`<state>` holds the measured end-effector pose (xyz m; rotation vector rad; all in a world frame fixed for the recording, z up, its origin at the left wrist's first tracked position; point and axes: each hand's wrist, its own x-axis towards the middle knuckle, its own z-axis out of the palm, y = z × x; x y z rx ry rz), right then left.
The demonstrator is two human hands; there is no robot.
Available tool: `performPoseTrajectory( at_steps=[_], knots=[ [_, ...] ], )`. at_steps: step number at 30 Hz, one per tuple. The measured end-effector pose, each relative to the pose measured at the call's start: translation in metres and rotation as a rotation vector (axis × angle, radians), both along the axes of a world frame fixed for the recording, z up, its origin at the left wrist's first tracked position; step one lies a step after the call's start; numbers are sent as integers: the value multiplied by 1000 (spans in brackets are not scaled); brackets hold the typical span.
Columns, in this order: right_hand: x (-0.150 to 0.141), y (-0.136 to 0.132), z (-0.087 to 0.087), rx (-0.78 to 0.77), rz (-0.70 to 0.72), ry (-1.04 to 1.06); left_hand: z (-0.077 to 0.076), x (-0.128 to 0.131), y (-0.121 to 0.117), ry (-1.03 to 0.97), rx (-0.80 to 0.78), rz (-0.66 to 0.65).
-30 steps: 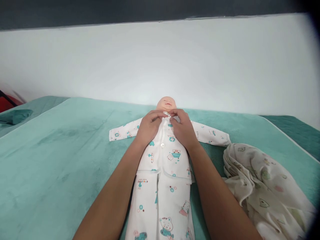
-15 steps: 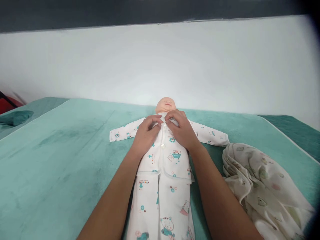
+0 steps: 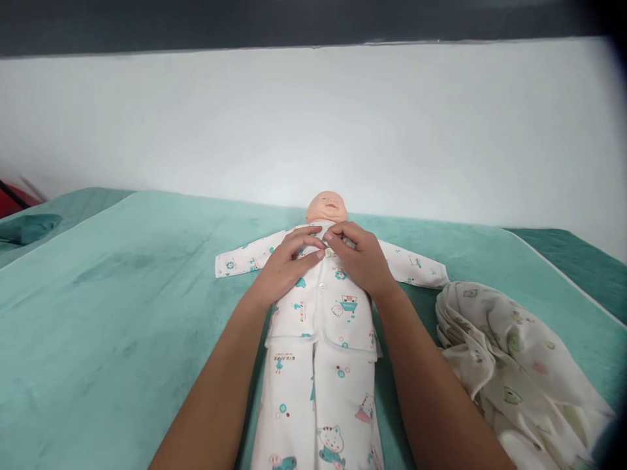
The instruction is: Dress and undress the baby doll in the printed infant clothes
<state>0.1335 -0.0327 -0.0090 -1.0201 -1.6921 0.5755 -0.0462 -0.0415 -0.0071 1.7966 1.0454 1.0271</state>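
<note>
A baby doll (image 3: 326, 205) lies face up on a teal mat (image 3: 122, 307), dressed in a white printed shirt (image 3: 321, 303) and matching trousers (image 3: 313, 405), sleeves spread out sideways. My left hand (image 3: 289, 264) rests on the doll's chest, its fingers pinching the shirt's front edge near a button. My right hand (image 3: 360, 258) meets it from the other side, fingertips pinched on the opposite edge of the shirt. Both hands touch at the chest, just below the neck.
A crumpled cream cloth with pastel prints (image 3: 509, 359) lies on the mat to the doll's right. A white wall (image 3: 313, 124) rises behind the mat. A folded dark teal item (image 3: 27, 228) lies at the far left.
Both hands slid a little down the shirt front, from the collar under the chin to the upper chest. The doll stays put.
</note>
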Motion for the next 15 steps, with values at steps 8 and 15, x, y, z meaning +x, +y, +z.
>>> performPoseTrajectory(
  at_steps=[8, 15],
  knots=[
    [0, -3, 2, -52, -12, -54, 1, -1, -1, 50, 11, -13],
    [15, -4, 5, -92, 47, -80, 5, -1, -3, 101, 14, 18]
  ],
)
